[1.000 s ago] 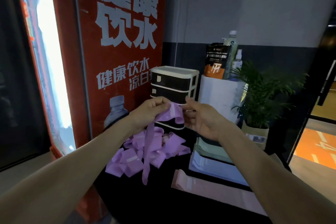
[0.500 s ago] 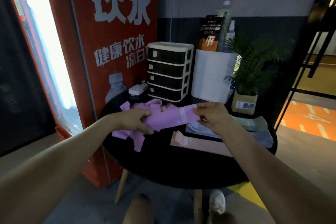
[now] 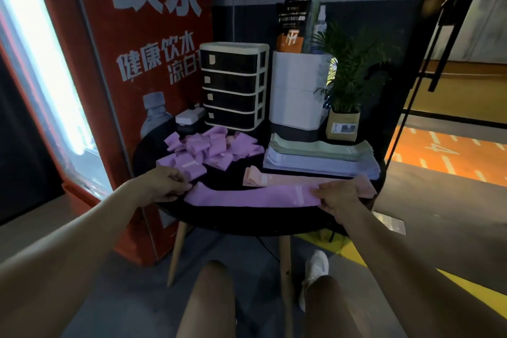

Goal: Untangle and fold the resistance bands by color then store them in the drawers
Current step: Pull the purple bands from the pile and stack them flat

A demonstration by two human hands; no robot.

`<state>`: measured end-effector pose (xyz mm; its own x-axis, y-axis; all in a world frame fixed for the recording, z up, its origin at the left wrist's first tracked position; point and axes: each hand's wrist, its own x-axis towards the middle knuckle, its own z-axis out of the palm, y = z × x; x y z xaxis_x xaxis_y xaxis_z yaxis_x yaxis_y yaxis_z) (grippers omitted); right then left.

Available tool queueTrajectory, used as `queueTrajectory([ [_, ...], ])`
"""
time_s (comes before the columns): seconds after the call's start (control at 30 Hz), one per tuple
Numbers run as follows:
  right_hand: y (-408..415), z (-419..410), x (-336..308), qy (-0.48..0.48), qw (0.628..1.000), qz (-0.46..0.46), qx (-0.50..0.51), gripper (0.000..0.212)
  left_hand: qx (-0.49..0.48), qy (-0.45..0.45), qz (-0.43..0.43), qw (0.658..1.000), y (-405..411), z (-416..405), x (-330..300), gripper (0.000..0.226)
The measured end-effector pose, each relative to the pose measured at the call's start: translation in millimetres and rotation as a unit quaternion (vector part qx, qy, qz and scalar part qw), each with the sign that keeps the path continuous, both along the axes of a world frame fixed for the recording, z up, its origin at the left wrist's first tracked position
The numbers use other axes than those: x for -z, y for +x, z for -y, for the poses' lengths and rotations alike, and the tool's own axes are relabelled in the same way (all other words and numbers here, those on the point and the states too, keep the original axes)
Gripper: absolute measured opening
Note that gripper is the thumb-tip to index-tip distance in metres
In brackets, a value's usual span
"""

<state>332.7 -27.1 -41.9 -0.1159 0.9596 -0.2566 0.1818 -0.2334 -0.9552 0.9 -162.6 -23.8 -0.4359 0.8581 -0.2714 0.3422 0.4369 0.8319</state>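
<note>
Head view: purple band stretched flat along table front edge, left hand pinching one end, right hand pinching other (fingertips partly hidden). Purple heap behind at left; drawer unit at rear edge.

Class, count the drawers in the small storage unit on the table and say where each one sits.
4, stacked in the drawer unit at the table's back: top drawer, second drawer, third drawer, bottom drawer. All are closed; none looks hidden.
</note>
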Motion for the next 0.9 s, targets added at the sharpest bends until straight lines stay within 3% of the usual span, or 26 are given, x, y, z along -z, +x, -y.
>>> queueTrajectory([
  [0.13, 4, 3, 12, 0.055, 0.994, 0.091, 0.009, 0.027, -0.051, 0.041, -0.122, 0.99, 9, -12, 29, 0.029],
  [0.2, 1, 4, 13, 0.102, 0.984, 0.146, 0.027, 0.017, -0.052, 0.042, -0.188, 0.98, 13, -17, 37, 0.035],
  [0.4, -1, 3, 16, 0.122, 0.979, 0.156, 0.043, 0.023, -0.103, 0.038, -0.292, 0.95, 21, -21, 48, 0.026],
  [0.6, 1, 0, 19, 0.136, 0.968, 0.206, 0.038, 0.021, -0.119, -0.039, -0.279, 0.952, 17, -26, 46, 0.039],
  [0.7, 6, 2, 20, 0.162, 0.961, 0.219, 0.055, 0.021, -0.08, -0.018, -0.271, 0.959, 9, -28, 38, 0.033],
  [0.8, 9, 7, 20, 0.187, 0.95, 0.245, 0.048, 0.022, -0.073, -0.009, -0.199, 0.977, 7, -28, 37, 0.038],
  [0.9, 8, 10, 23, 0.215, 0.939, 0.266, 0.038, 0.02, -0.067, -0.072, -0.213, 0.972, 12, -22, 41, 0.038],
])
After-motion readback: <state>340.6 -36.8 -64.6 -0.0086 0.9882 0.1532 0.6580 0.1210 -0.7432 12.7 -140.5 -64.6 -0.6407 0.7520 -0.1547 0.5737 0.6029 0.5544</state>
